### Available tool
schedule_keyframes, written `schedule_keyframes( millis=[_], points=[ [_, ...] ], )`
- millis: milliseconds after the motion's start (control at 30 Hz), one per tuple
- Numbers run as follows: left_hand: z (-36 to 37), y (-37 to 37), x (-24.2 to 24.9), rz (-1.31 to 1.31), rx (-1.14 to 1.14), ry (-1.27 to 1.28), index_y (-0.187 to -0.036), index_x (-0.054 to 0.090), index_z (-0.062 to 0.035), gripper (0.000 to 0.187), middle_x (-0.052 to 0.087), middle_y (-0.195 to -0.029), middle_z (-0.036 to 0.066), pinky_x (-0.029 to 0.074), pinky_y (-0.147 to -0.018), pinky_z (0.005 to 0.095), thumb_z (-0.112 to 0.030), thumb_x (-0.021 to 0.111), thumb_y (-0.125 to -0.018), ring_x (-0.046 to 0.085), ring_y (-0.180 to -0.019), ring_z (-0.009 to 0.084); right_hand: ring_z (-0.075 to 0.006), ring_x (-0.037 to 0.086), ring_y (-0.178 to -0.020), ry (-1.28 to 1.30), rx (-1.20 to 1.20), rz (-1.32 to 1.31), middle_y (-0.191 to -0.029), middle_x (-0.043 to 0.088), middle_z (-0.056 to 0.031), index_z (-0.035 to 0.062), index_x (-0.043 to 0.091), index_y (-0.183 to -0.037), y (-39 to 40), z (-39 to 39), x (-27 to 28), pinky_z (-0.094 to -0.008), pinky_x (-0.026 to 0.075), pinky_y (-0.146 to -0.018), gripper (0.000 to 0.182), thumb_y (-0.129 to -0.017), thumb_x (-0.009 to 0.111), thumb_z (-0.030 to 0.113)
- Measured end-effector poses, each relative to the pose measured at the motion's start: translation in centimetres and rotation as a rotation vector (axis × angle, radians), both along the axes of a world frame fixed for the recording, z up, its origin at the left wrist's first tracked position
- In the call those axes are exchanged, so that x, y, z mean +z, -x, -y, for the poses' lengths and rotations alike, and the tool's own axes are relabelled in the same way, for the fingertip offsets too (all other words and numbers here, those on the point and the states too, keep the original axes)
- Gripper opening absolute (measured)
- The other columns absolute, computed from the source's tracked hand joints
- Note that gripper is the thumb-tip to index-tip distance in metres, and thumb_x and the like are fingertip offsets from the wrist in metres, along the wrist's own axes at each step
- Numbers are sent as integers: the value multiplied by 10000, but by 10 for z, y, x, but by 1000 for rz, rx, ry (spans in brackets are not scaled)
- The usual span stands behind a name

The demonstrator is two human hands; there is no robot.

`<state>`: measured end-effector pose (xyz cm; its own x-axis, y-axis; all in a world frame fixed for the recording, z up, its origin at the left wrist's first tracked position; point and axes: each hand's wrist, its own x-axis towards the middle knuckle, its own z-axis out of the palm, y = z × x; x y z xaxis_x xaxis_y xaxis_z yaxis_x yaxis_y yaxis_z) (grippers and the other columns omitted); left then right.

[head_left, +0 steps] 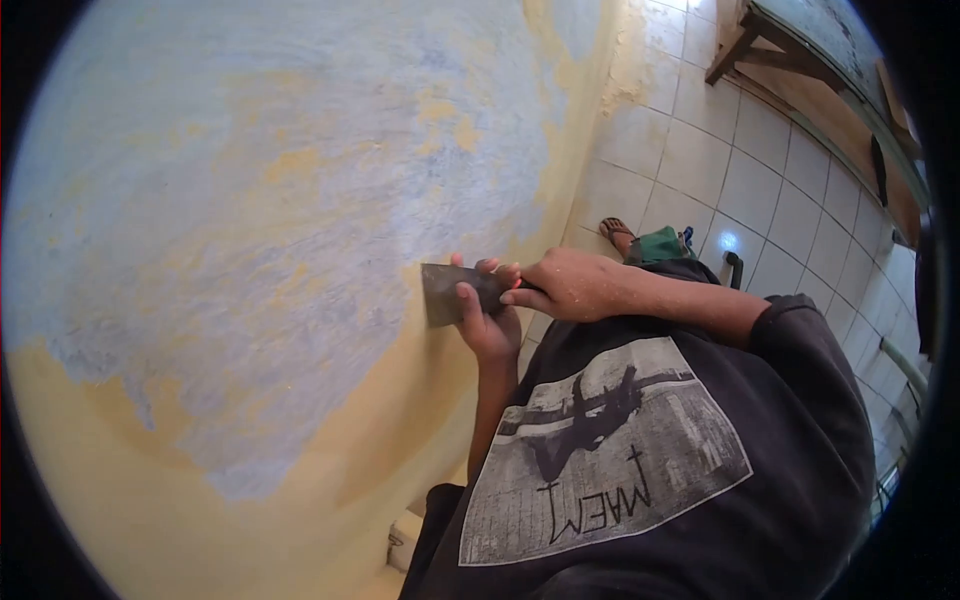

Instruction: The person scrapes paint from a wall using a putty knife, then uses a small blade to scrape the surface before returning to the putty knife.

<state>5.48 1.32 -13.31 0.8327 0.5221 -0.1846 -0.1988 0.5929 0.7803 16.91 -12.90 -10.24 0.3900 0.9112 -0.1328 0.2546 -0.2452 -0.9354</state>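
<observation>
My right hand (580, 285) is closed round the handle of a scraper (445, 295), a wide, dark metal blade with a bit of red at the handle end. Against the blade rests my left hand (490, 325), its thumb on the near face and its fingertips showing past the upper edge. The blade's straight edge points left, close to the wall (300, 250) in this view. Pale blue-grey patches spread across that wall among torn-edged areas of yellow paint. Light specks dot my right hand and forearm.
White floor tiles (690, 150) run along the wall's foot, with crumbs and dust at the far end. A wooden table (830, 45) stands at the upper right. A sandalled foot (617, 235) shows below green cloth (657, 245). One pale block (403, 540) sits low by the wall.
</observation>
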Motion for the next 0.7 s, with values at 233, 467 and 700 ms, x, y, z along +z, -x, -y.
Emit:
schedule_keyframes(
  millis=[233, 467, 700],
  points=[
    [5, 2, 8, 19, 10, -50, -1481, 275, -166, 545, 576, -1176, 126, 543, -834, 414, -355, 495, -1021, 662, -956, 294, -460, 617, -742, 10, 7, -3, -698, 614, -266, -5, 660, -904, 0, 1, 9, -525, 478, -701, 466, -982, 508, 428],
    [15, -1, 4, -20, -18, -73, -1484, 277, -159, 553, 583, -1175, 121, 539, -833, 414, -375, 488, -1021, 656, -968, 291, -463, 612, -719, -54, -22, 7, -692, 617, -261, -6, 663, -886, 0, 13, 1, -530, 475, -699, 478, -980, 512, 438],
    [9, 0, 0, 1, -11, -31, -1479, 251, -78, 603, 591, -1168, 166, 545, -834, 415, -356, 514, -1013, 663, -980, 335, -462, 613, -718, -9, -19, 2, -712, 622, -265, -6, 659, -883, 1, 9, 1, -532, 475, -700, 492, -984, 496, 447]
  ],
)
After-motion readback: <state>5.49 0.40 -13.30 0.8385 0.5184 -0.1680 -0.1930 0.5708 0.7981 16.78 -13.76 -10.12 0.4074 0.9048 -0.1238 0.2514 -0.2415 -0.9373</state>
